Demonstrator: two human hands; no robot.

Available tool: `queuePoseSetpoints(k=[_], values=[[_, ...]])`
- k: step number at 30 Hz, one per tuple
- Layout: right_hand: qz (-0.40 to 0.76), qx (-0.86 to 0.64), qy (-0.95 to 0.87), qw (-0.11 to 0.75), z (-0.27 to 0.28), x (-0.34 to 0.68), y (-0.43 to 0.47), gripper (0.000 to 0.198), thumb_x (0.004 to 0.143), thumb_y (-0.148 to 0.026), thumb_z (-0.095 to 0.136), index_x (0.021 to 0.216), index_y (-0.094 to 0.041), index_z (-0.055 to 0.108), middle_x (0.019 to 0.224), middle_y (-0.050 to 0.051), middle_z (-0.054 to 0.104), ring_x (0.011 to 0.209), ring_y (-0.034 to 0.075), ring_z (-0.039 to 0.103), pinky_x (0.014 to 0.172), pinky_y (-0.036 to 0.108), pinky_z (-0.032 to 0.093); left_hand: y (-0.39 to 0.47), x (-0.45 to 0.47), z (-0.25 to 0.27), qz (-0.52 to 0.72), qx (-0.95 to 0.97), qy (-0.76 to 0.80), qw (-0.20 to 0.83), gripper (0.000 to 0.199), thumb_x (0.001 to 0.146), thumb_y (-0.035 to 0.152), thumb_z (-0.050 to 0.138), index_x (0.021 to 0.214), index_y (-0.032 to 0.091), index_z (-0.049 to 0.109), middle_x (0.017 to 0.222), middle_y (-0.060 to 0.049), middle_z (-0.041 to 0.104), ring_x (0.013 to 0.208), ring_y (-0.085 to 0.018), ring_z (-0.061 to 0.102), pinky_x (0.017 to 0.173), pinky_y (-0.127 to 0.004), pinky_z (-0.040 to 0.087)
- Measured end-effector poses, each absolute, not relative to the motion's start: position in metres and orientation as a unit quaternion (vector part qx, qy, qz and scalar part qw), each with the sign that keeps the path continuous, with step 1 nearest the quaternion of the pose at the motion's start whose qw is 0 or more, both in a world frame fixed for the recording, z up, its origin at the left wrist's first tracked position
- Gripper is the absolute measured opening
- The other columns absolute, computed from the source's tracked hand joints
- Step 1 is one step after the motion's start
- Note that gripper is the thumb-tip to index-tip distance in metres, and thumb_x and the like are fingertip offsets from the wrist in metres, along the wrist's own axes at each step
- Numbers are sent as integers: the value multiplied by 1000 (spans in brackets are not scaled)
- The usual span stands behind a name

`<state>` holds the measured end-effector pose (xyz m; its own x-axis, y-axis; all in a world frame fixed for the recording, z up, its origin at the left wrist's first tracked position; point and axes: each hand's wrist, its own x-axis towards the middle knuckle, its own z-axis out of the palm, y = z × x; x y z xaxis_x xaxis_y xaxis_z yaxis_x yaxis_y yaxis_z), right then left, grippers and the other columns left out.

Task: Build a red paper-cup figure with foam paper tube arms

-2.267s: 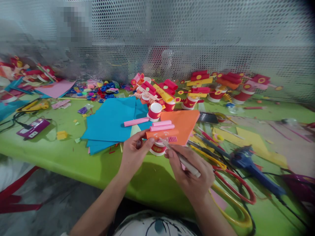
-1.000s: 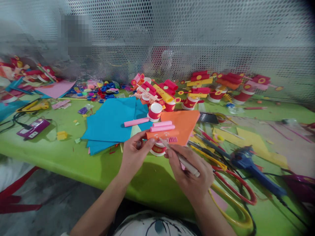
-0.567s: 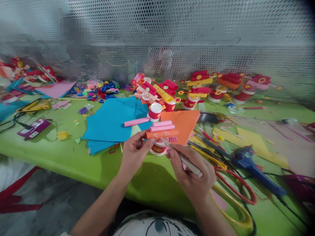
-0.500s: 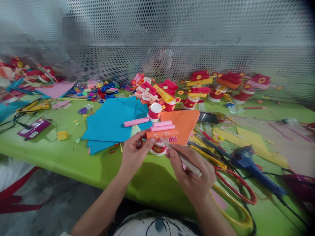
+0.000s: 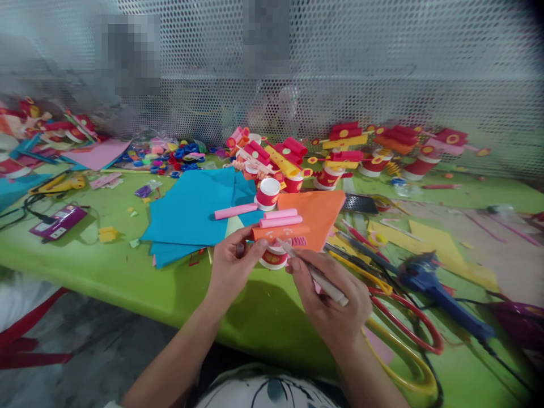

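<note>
My left hand (image 5: 235, 259) pinches the left end of an orange paper roll (image 5: 276, 232), which has small white marks on its front and two pink paper rolls (image 5: 280, 217) on top. A red and white paper cup (image 5: 273, 259) is beneath the orange roll. Between the fingers of my right hand (image 5: 334, 292) is a pale marker pen (image 5: 318, 276), its tip at the lower front of the orange roll. A small pink zigzag strip (image 5: 298, 240) sits beside the tip. Another red and white cup (image 5: 267, 194) stands just behind.
Blue sheets (image 5: 191, 207) and an orange sheet (image 5: 318, 212) lie around the cups. To the right are scissors (image 5: 425, 334) and a blue glue gun (image 5: 433, 283) with its cord. Finished paper figures (image 5: 344, 147) line the back by a perforated metal screen (image 5: 204, 85).
Both hands, the pen and the orange roll stay almost in the same place. Behind the screen, a second blurred patch has appeared near the top middle.
</note>
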<state>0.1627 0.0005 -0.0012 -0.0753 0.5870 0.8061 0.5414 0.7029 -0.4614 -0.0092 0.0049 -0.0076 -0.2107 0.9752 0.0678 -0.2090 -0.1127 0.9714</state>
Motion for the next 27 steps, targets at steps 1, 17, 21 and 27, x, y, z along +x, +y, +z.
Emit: queuePoseSetpoints(k=[1, 17, 21, 27], values=[[17, -387, -732, 561, -1, 163, 1, 25, 87, -10, 77, 107, -24, 73, 88, 0, 80, 68, 13, 74, 68, 24, 62, 5, -9, -8, 623, 409, 466, 477, 38, 86, 39, 82, 118, 19, 80, 102, -7, 81, 85, -17, 72, 75, -25, 59], [26, -382, -734, 561, -1, 160, 2, 26, 86, -8, 77, 106, -23, 72, 88, -1, 80, 68, 11, 74, 68, 21, 61, 5, -9, -8, 626, 415, 454, 479, 37, 86, 38, 82, 117, 19, 80, 104, -7, 81, 86, -17, 72, 77, -25, 60], [30, -382, -732, 563, 0, 160, 2, 26, 86, -8, 77, 107, -23, 72, 89, -1, 80, 70, 12, 75, 70, 22, 62, 5, -8, -6, 627, 411, 456, 480, 36, 85, 38, 83, 116, 18, 79, 103, -7, 81, 86, -17, 72, 77, -26, 61], [24, -394, -729, 560, 1, 161, 1, 25, 87, -9, 77, 107, -23, 73, 89, -1, 81, 68, 12, 76, 70, 22, 63, 6, -9, -7, 620, 417, 467, 474, 35, 86, 39, 82, 115, 18, 80, 103, -7, 80, 84, -16, 70, 75, -24, 58]])
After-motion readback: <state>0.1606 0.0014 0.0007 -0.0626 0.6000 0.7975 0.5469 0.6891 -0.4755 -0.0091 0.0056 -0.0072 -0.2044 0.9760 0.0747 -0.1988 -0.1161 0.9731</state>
